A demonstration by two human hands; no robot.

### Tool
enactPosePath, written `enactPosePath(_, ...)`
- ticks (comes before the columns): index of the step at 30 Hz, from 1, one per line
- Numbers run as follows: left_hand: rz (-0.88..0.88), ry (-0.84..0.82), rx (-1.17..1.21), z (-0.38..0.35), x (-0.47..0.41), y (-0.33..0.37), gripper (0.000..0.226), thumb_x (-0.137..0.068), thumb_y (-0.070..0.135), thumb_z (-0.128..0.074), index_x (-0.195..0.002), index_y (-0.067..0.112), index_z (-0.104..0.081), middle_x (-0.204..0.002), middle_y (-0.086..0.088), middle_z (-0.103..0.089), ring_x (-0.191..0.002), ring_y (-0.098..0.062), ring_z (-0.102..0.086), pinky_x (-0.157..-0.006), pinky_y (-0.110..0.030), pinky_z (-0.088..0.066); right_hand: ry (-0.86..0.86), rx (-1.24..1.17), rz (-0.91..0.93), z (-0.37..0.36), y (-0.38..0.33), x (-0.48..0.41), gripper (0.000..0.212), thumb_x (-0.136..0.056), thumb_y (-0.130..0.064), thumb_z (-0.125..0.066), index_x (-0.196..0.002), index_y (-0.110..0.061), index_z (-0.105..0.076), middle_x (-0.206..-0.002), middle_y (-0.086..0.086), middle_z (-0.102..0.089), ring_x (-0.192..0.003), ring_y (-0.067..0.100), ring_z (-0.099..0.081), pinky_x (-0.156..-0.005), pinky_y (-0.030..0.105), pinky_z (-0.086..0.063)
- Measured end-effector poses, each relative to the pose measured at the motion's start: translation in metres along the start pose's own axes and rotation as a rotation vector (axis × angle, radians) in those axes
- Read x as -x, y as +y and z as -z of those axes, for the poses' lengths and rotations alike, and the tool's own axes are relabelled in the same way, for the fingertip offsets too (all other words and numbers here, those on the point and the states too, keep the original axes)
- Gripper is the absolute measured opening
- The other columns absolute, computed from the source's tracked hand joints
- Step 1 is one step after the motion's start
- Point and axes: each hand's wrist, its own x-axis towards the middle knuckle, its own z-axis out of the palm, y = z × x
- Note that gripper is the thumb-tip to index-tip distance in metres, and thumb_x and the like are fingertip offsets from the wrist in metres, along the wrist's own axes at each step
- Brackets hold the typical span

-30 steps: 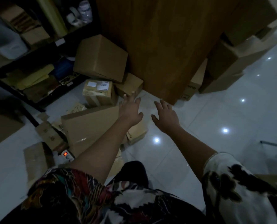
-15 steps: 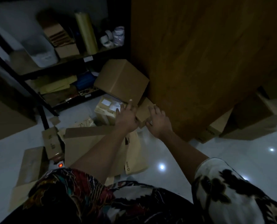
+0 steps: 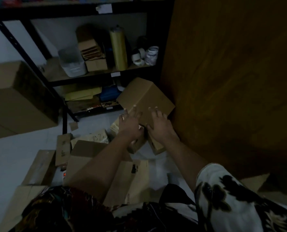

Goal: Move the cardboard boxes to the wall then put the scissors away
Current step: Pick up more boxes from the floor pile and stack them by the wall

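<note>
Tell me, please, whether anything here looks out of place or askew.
The large cardboard box sits tilted atop smaller boxes beside the wooden panel, with the left hand and right hand at it. Flattened cartons lie scattered over the floor.

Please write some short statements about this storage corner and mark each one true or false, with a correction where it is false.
1. The left hand and the right hand touch the tilted cardboard box. True.
2. The right hand holds scissors. False: it holds nothing; its fingers lie spread on the box.
3. The yellowish roll lies on the floor. False: it stands upright on the shelf.
4. Flattened cardboard lies on the floor under the left forearm. True.
</note>
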Motion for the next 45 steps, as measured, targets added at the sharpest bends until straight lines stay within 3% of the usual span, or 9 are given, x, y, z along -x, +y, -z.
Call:
enactPosePath(17,0.287,0.038,0.085,0.005,-0.125,0.081,0.075,-0.095,0.040,-0.052,-0.155,0.023,-0.011,-0.162,-0.006,0.009,-0.147,-0.041,0.004,-0.117,-0.053,-0.007,-0.216,-0.006,0.229,0.025,0.100,-0.135,0.077,-0.095,-0.033,-0.055,-0.155,-0.028,-0.008,-0.162,0.007,-0.014,-0.140,0.030,-0.027,-0.110,0.045,-0.032)
enactPosePath(23,0.328,0.011,0.073,-0.004,-0.132,0.094,0.076,-0.094,0.034,-0.055,-0.154,0.023,-0.010,-0.162,-0.006,0.008,-0.147,-0.040,0.003,-0.117,-0.054,-0.008,-0.248,-0.069,0.180,0.024,0.123,-0.156,0.079,-0.095,-0.032,-0.055,-0.156,-0.032,-0.006,-0.162,0.006,-0.013,-0.139,0.033,-0.028,-0.111,0.046,-0.031)
enactPosePath(34,0.215,-0.130,0.038,-0.047,-0.175,0.093,0.081,-0.093,0.037,-0.055,-0.154,0.022,-0.005,-0.162,-0.007,0.007,-0.147,-0.040,0.001,-0.118,-0.055,-0.010,-0.246,-0.135,0.035,-0.016,0.163,-0.168,0.076,-0.096,-0.035,-0.053,-0.156,-0.032,-0.006,-0.161,0.007,-0.014,-0.133,0.038,-0.036,-0.104,0.043,-0.037)
enactPosePath(45,0.198,-0.202,-0.103,-0.072,-0.320,0.036,0.087,-0.092,0.022,-0.055,-0.154,0.022,0.006,-0.161,-0.006,0.014,-0.147,-0.040,0.009,-0.117,-0.053,-0.007,-0.335,-0.016,0.037,-0.074,0.185,-0.294,0.075,-0.098,-0.036,-0.051,-0.156,-0.030,-0.004,-0.163,0.004,-0.007,-0.144,0.033,-0.019,-0.111,0.045,-0.027)
